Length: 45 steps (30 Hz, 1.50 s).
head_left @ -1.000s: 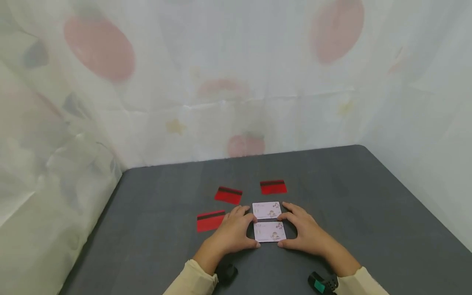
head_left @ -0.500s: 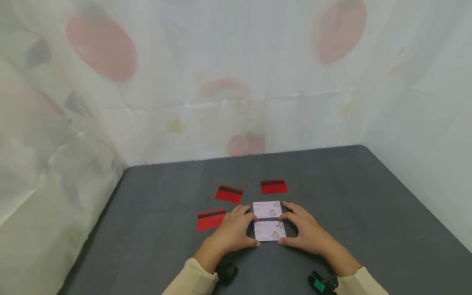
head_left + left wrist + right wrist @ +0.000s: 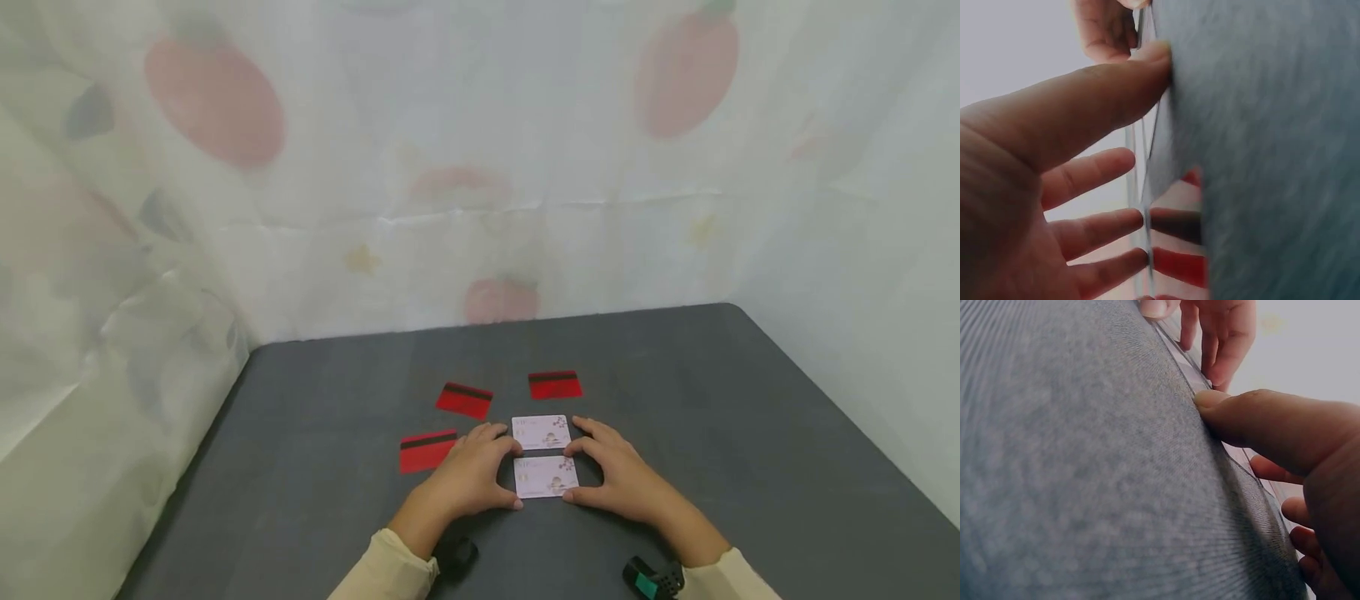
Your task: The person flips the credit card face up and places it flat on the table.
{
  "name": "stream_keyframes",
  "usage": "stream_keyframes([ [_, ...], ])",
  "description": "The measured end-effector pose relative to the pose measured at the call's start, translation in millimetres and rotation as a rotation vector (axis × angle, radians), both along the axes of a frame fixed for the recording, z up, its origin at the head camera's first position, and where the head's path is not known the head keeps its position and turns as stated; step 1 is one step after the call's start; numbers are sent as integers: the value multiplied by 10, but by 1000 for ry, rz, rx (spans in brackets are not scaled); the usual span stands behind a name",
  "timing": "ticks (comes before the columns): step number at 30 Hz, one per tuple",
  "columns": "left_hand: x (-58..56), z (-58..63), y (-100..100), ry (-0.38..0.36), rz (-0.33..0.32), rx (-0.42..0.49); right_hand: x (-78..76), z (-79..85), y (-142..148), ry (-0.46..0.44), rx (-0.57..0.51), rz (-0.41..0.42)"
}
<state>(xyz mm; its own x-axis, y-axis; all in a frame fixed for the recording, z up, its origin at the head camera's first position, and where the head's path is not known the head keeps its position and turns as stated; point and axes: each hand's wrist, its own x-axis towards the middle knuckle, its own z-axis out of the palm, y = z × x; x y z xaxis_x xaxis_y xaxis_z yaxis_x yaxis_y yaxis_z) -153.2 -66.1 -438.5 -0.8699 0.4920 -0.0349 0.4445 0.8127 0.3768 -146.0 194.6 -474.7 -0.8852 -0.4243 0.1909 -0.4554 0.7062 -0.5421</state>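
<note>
Two white cards with a "VIP" print and a floral picture lie in a column on the table in the head view. At the nearer white card (image 3: 542,478), my left hand (image 3: 471,468) pinches the left corners between thumb and index finger. My right hand (image 3: 621,477) does the same at the right corners. Just beyond it lies the farther white card (image 3: 540,432), a narrow gap between them; other fingertips of both hands rest near its sides. In the left wrist view my left thumb (image 3: 1094,94) touches the card's near edge. The right thumb (image 3: 1260,415) does likewise in the right wrist view.
Three red cards with dark stripes lie around: one left of my left hand (image 3: 429,454), a tilted red card (image 3: 463,402) behind it, and another red card (image 3: 555,387) at the back. The dark grey table (image 3: 337,400) meets patterned white curtains (image 3: 375,167).
The head view has shifted slightly, so the table sits a little lower in it. Both hands and all the cards keep their places relative to each other.
</note>
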Motion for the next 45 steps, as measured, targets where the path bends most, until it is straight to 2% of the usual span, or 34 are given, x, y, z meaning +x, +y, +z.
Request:
stream_keyframes([
  [4,-8,37,-79,2,44,-6,-4,-6,3,-6,1,3],
  [9,-36,108,-185,12,134,-28,-33,7,3,12,0,-2],
  [14,-29,113,-259,-35,198,-64,-41,-4,-2,-9,9,-1],
  [23,35,205,-468,-61,231,-29,-51,15,-25,-10,-12,-7],
  [28,76,159,-603,-65,228,-45,-41,16,-2,-7,-9,-4],
  [33,17,117,-779,-73,233,-14,-39,10,7,-3,-16,-7],
  [38,-40,138,-975,-130,271,30,-38,-5,-6,-10,-20,-8],
  [41,-52,134,-1098,-125,287,29,-39,-10,-17,-16,-23,-8],
  [45,-63,100,-1267,-100,277,50,-46,-5,-22,-22,-27,-8],
])
